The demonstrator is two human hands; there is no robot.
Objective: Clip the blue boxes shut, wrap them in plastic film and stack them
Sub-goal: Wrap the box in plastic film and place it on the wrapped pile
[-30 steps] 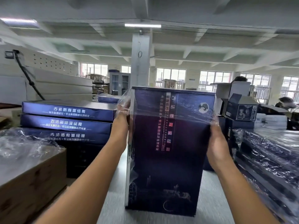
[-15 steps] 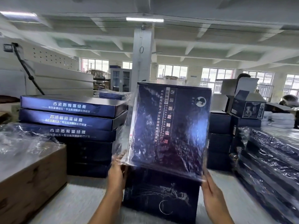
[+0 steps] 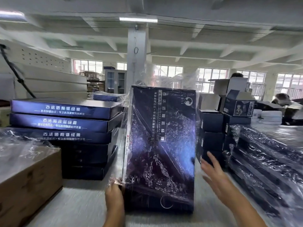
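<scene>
Wrapping seems half done: left hand (image 3: pixel 114 194) pinches film (image 3: pixel 172 77) over the upright blue box (image 3: pixel 157 199) (right hand (image 3: pixel 216 176) free, fingers spread); stacking remains.

A blue box (image 3: pixel 161 145) stands upright on the table (image 3: pixel 78 207), sheathed most of the way down in crinkled plastic film (image 3: pixel 170 79), whose lower left corner the left hand (image 3: pixel 114 196) grips while the right hand (image 3: pixel 214 174) hovers, fingers spread, just beside the box's right edge.

An upright box (image 3: pixel 161 148) stands between left stack (image 3: pixel 65 128) and right stack (image 3: pixel 265 161).
</scene>
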